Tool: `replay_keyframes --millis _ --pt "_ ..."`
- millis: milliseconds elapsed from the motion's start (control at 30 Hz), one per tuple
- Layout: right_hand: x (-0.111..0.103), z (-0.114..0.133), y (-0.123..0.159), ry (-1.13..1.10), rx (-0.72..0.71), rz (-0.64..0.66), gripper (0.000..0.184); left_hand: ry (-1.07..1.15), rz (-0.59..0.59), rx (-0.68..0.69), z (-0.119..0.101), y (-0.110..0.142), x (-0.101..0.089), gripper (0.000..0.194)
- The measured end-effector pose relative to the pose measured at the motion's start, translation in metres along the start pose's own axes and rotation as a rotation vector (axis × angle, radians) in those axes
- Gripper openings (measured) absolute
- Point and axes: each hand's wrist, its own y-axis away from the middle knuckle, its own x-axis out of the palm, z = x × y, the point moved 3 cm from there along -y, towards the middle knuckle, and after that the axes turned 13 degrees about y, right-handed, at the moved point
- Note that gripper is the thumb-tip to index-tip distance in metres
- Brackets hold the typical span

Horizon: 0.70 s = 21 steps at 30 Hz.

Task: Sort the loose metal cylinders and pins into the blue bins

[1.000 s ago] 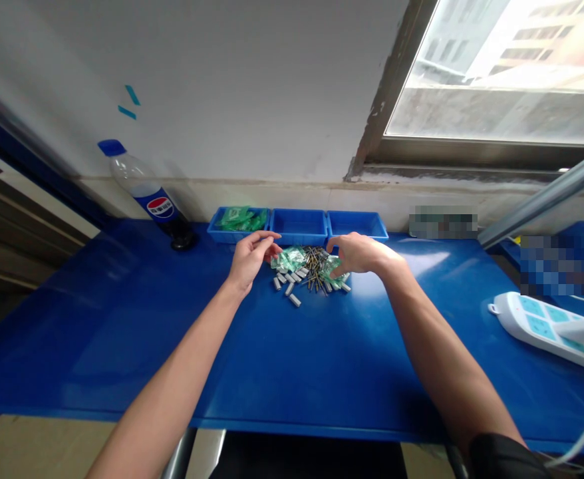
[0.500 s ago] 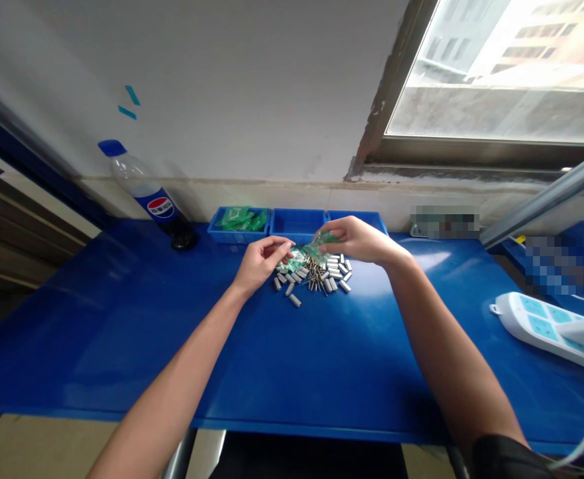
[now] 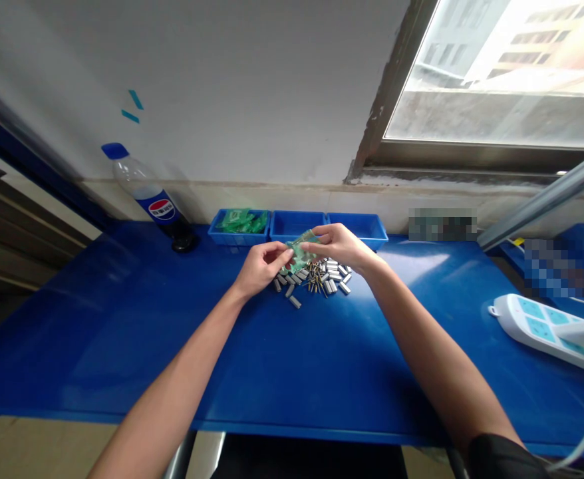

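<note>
Between my hands is a small clear-green plastic bag, held above the pile on the table. My left hand pinches its left edge with thumb and forefinger. From the other side my right hand grips the bag's upper right part, fingers closed on it. Beneath lie several silvery metal cylinders and a heap of thin brass-coloured bits. More green plastic shows under the bag, partly covered by my fingers. Whether the held bag contains anything, I cannot tell.
Behind my hands stand a blue bin of green packets, a middle blue bin and a right blue bin. A cola bottle is at the back left. At right lies a white power strip on the blue table.
My right hand has moved left and slightly down with the bag, bringing it to my left hand. My left fingers now pinch the bag too.
</note>
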Motion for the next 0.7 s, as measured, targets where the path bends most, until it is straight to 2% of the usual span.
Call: replay_keyframes --millis 67,167,267,333,433,533,600,700 --pt "0.0 -0.003 -0.002 0.023 0.025 -0.081 0.047 0.032 -0.085 0.024 0.002 -0.003 -0.01 0.03" --pt "0.001 -0.007 -0.006 0.109 -0.004 -0.169 0.042 0.16 -0.301 0.079 0.005 -0.009 -0.028 0.028" --pt "0.005 -0.009 -0.007 0.293 -0.111 -0.177 0.027 0.382 -0.518 0.061 0.009 -0.013 -0.045 0.029" --pt "0.01 -0.008 -0.007 0.454 -0.223 -0.133 0.022 0.481 -0.606 0.003 0.013 -0.013 -0.052 0.03" --pt "0.02 -0.008 -0.005 0.714 -0.369 -0.046 0.036 0.537 -0.671 -0.079 0.017 -0.013 -0.057 0.029" --pt "0.029 -0.01 -0.005 0.853 -0.399 0.01 0.055 0.541 -0.687 -0.124 0.019 -0.011 -0.057 0.026" --pt "0.032 -0.011 -0.005 0.907 -0.388 0.005 0.056 0.509 -0.655 -0.12 0.018 -0.011 -0.054 0.026" --pt "0.034 -0.009 -0.006 0.981 -0.383 -0.02 0.048 0.441 -0.579 -0.083 0.016 -0.011 -0.05 0.031"
